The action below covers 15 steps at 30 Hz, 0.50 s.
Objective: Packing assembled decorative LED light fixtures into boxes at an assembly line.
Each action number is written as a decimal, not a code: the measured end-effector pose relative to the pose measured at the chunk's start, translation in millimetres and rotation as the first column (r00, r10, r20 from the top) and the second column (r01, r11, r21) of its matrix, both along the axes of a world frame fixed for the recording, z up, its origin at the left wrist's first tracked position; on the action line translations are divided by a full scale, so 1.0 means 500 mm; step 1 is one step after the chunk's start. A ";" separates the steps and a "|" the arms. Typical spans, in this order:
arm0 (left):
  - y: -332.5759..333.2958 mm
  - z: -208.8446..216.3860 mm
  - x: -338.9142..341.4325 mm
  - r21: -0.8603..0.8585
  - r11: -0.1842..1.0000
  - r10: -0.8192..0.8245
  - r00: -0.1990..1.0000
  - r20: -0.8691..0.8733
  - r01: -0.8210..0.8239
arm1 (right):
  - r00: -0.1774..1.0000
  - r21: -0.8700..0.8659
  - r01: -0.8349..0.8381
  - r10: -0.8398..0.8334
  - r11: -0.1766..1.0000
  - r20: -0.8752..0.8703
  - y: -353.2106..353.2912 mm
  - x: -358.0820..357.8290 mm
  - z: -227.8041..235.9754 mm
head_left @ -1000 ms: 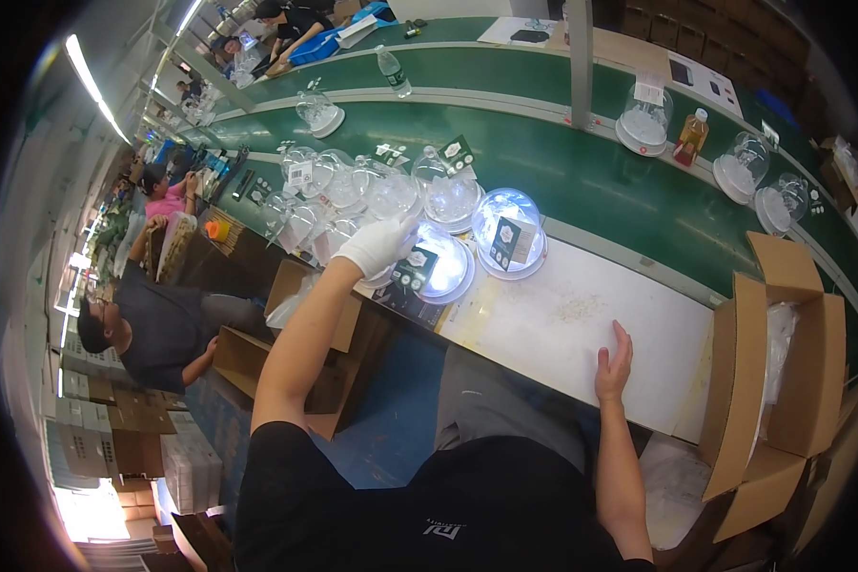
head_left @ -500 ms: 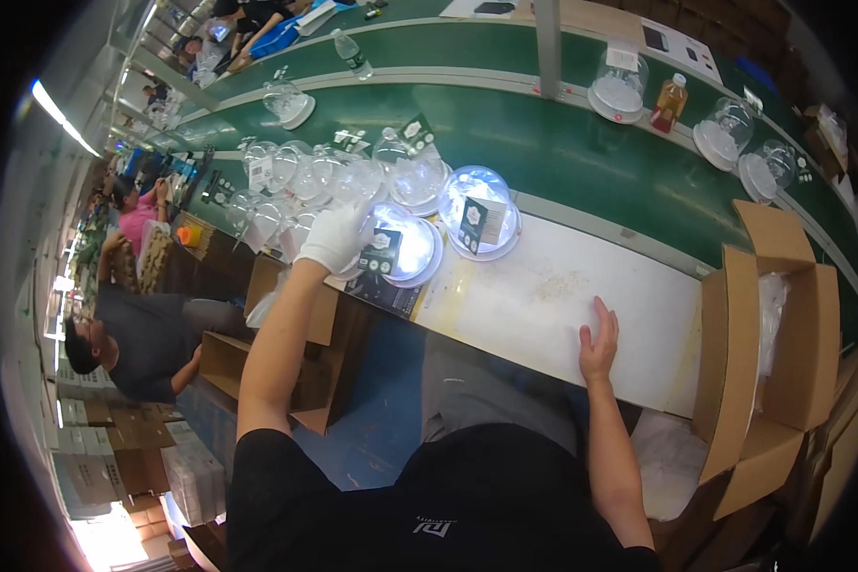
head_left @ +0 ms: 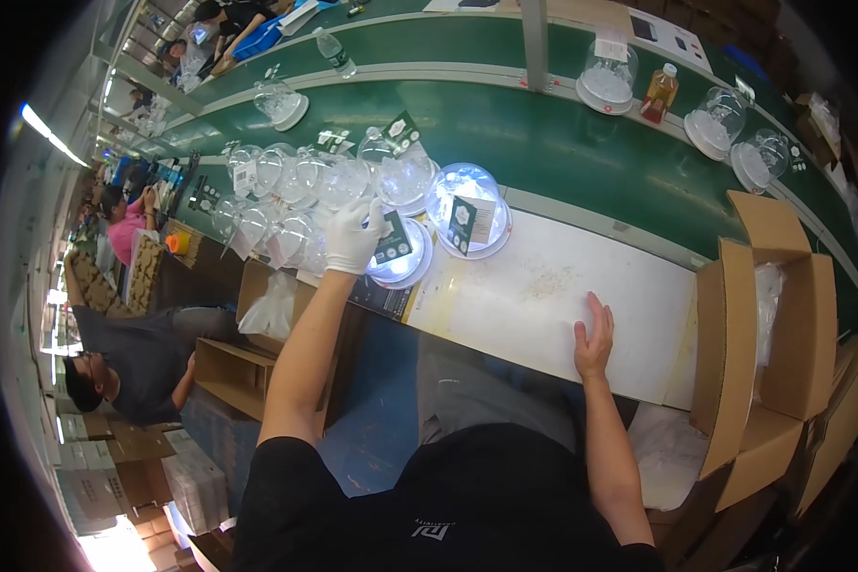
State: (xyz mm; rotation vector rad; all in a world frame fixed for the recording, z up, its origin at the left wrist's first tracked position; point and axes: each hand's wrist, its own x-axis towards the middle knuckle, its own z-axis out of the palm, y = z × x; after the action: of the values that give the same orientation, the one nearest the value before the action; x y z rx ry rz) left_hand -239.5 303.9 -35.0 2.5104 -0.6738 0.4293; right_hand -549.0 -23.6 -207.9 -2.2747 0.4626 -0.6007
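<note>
My left hand (head_left: 353,240), in a white glove, is at the left side of a lit clear dome lamp (head_left: 412,265) with a round white base. Its fingertips are closed at the edge of the lamp's dark green card tag (head_left: 391,237). Behind and to the right stands a second lit dome lamp (head_left: 468,181), with a green and white tag (head_left: 461,221) on its front. My right hand (head_left: 593,341) is bare and lies open, fingers stretched, on the white tabletop (head_left: 534,305). To the left of my gloved hand, several unlit clear domes (head_left: 300,176) crowd together.
An open cardboard box (head_left: 725,334) with plastic inside stands at the right. Behind runs a green conveyor (head_left: 562,153) carrying more domes (head_left: 715,124); a drink bottle (head_left: 660,91) stands beyond. Left, a co-worker (head_left: 129,362) is beside an open carton (head_left: 229,377).
My left hand has shifted right, closer to the lit lamp's front, and its tag has moved right with it. My right hand remains on the tabletop. The view has shifted slightly.
</note>
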 end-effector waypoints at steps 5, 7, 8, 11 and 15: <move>0.024 -0.067 -0.006 -0.225 0.969 0.134 0.979 0.153 -0.097 | 1.000 -0.011 -0.001 0.001 1.000 0.030 -0.004 0.004 -0.004; 0.024 -0.092 -0.036 -0.254 0.957 0.175 0.977 0.122 -0.140 | 1.000 0.002 0.017 -0.017 1.000 0.024 -0.010 0.000 -0.004; 0.037 -0.111 -0.042 -0.328 0.937 0.174 0.975 0.137 -0.121 | 0.999 0.004 0.006 -0.006 1.000 0.036 -0.003 0.007 -0.005; 0.059 -0.148 -0.067 -0.464 0.877 0.197 0.974 0.108 -0.126 | 1.000 -0.010 0.006 -0.006 1.000 0.006 0.005 0.007 -0.006; 0.062 -0.176 -0.146 -0.524 0.809 0.156 0.957 -0.245 -0.266 | 1.000 -0.016 -0.001 0.001 1.000 -0.001 0.004 0.000 -0.010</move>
State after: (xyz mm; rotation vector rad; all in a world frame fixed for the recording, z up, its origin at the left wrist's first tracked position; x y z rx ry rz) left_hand -312.7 335.1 -123.1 2.0307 -0.1489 0.3867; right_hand -548.8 -21.4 -212.7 -2.2901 0.4588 -0.6042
